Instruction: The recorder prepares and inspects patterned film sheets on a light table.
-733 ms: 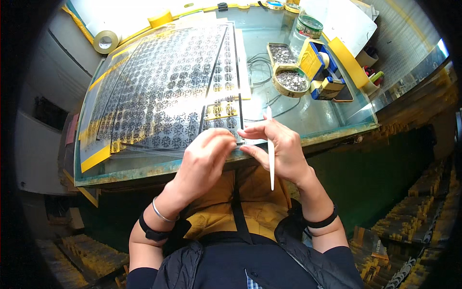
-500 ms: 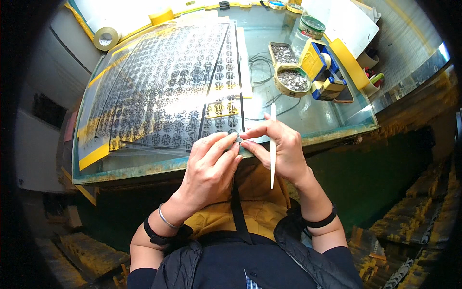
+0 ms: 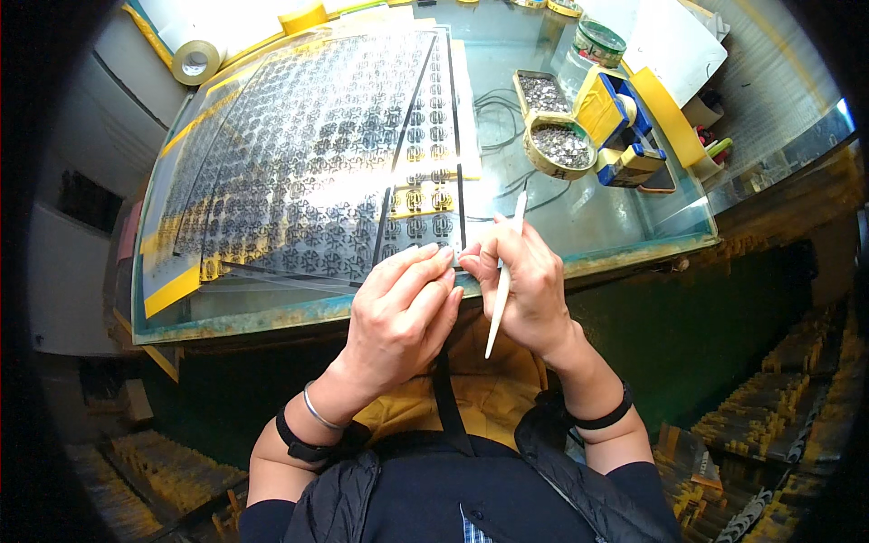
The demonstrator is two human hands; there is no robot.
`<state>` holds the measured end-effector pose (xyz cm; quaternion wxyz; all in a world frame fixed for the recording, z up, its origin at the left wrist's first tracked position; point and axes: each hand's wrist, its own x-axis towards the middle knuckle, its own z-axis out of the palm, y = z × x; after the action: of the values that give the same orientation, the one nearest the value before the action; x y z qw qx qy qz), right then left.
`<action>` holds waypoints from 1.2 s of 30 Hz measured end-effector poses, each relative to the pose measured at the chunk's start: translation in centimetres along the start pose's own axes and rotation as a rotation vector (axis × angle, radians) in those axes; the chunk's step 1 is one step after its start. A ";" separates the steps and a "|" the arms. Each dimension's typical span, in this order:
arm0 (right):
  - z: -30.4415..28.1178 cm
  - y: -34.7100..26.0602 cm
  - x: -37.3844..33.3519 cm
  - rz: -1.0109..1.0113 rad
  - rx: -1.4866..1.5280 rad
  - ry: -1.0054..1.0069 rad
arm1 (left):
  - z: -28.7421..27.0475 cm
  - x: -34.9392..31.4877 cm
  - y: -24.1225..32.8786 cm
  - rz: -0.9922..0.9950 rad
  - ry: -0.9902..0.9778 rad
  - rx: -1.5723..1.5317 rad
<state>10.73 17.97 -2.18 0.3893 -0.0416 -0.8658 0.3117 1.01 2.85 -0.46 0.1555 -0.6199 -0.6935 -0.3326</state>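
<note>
Over the near edge of the glass-topped table [image 3: 262, 319], my left hand [image 3: 403, 308] is closed in a pinch. A tiny pale piece [image 3: 456, 258] shows at its fingertips; its kind is too small to tell. My right hand [image 3: 529, 290] is closed round a slim white pen-like tool [image 3: 499, 312], which slants with its thin dark tip pointing away from me. The thumb and forefinger of that hand are bent toward the pale piece. Beyond my hands lie clear sheets [image 3: 299, 172] printed with rows of black ornamental motifs.
To the right stand a round tin [image 3: 561, 147] and a rectangular tin [image 3: 543, 93], both filled with small grey bits. Beside them are blue-and-yellow tape dispensers [image 3: 605, 109] and a green-rimmed jar [image 3: 598, 42]. A tape roll [image 3: 196, 62] sits far left, and a thin black cable [image 3: 496, 118] curls behind.
My right hand has turned a little, so the white tool leans more, its lower end swinging left. Its forefinger has curled in. My view has shifted slightly; the left hand keeps its pinch.
</note>
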 end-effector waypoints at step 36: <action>-0.2 -0.4 -0.1 0.103 0.039 0.063 | 0.0 3.3 -0.7 -0.266 -0.218 -0.292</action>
<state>11.01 17.77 -1.94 0.4008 -0.0882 -0.8434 0.3467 -0.24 5.35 1.44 -0.0568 -0.5712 -0.7263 -0.3780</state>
